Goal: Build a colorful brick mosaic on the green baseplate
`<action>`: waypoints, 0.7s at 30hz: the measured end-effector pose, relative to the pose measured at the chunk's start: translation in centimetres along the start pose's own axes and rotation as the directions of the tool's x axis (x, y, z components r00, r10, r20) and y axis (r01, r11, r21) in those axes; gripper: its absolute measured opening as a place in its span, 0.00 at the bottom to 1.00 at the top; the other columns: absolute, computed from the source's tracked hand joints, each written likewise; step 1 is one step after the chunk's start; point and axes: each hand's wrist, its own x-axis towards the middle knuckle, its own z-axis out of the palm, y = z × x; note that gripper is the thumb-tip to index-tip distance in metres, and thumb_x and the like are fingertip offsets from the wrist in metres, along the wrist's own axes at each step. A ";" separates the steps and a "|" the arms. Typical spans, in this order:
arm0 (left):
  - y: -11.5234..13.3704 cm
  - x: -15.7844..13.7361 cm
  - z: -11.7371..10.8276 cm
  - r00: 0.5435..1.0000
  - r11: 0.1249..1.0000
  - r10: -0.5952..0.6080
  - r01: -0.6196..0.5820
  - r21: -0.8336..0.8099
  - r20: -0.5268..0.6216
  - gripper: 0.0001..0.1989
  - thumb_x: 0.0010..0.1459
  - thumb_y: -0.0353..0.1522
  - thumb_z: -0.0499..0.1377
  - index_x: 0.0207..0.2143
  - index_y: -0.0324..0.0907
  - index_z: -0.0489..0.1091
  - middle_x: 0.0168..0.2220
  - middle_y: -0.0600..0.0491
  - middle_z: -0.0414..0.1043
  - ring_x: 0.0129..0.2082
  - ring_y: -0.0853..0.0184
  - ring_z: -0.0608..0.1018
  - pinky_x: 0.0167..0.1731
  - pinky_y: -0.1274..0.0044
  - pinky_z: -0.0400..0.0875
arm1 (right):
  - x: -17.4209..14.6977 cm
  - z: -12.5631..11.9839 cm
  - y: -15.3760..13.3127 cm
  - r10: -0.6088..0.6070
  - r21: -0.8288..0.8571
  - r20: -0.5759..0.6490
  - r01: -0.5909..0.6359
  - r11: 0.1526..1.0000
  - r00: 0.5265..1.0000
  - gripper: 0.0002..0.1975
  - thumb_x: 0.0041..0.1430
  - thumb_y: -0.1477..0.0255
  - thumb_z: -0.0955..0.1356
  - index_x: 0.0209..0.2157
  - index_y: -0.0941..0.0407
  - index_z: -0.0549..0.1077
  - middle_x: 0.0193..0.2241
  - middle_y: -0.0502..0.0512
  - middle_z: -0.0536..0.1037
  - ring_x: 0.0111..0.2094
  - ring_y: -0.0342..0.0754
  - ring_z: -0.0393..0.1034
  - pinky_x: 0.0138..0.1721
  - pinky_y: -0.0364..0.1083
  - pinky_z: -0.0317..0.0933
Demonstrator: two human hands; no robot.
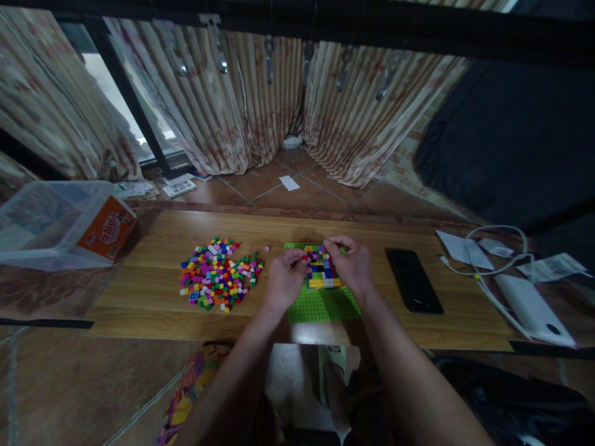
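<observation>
A green studded baseplate [320, 308] lies on the wooden table, carrying a low structure of coloured toy bricks [323, 269] in blue, yellow, red and purple. At its left edge is my left hand [289, 277], thumb and forefinger pinched on a small red brick [305, 257]. My right hand [352, 263] rests at the structure's upper right, its fingers curled down against the bricks; whether anything is between its fingertips is hidden. Left of the baseplate spreads a loose pile of small multicoloured bricks [218, 275]. A single pink brick [267, 248] sits apart from it.
A black phone [413, 280] lies right of the baseplate. Farther right are a white cable [497, 297], a white power bank [534, 310] and papers. A clear plastic box [56, 226] with an orange label stands far left. Hooks [269, 62] hang from a dark bar overhead.
</observation>
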 end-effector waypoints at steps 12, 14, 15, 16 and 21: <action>-0.6 0.2 0.0 0.994 0.994 0.110 -0.110 0.024 -0.025 0.09 0.51 0.29 0.60 0.35 0.38 0.78 0.28 0.54 0.77 0.26 0.72 0.75 0.30 0.80 0.71 | -1.2 0.3 -0.8 -0.253 -0.019 0.259 0.266 0.964 0.932 0.07 0.59 0.70 0.68 0.33 0.54 0.79 0.31 0.54 0.80 0.35 0.48 0.73 0.41 0.48 0.64; -0.7 0.2 0.0 0.995 0.995 0.100 -0.100 0.000 -0.028 0.10 0.50 0.29 0.61 0.35 0.38 0.78 0.28 0.54 0.78 0.26 0.72 0.75 0.30 0.80 0.71 | -1.2 0.4 -0.7 -0.249 -0.016 0.250 0.261 0.965 0.936 0.06 0.59 0.70 0.68 0.32 0.54 0.79 0.31 0.54 0.80 0.36 0.48 0.73 0.41 0.48 0.64; -0.7 0.2 0.1 0.995 0.995 0.096 -0.096 -0.004 -0.032 0.09 0.50 0.29 0.61 0.35 0.38 0.78 0.28 0.53 0.78 0.26 0.72 0.75 0.30 0.80 0.71 | -1.2 0.5 -0.7 -0.246 -0.013 0.254 0.258 0.966 0.935 0.06 0.59 0.70 0.68 0.32 0.54 0.79 0.32 0.54 0.80 0.36 0.48 0.73 0.41 0.48 0.64; -0.7 0.2 0.1 0.995 0.995 0.096 -0.096 -0.003 -0.036 0.09 0.50 0.29 0.61 0.35 0.38 0.78 0.28 0.53 0.78 0.26 0.72 0.75 0.31 0.80 0.71 | -1.2 0.5 -0.7 -0.242 -0.011 0.260 0.254 0.967 0.935 0.06 0.59 0.70 0.68 0.32 0.54 0.79 0.32 0.54 0.80 0.36 0.48 0.73 0.41 0.47 0.64; -0.1 0.0 0.2 0.994 0.994 0.097 -0.093 0.064 -0.057 0.09 0.51 0.27 0.61 0.36 0.37 0.77 0.33 0.50 0.79 0.29 0.70 0.78 0.32 0.78 0.73 | -1.1 0.5 -0.8 -0.227 -0.054 0.284 0.252 0.966 0.932 0.06 0.60 0.70 0.68 0.32 0.54 0.78 0.31 0.53 0.79 0.35 0.48 0.72 0.40 0.48 0.63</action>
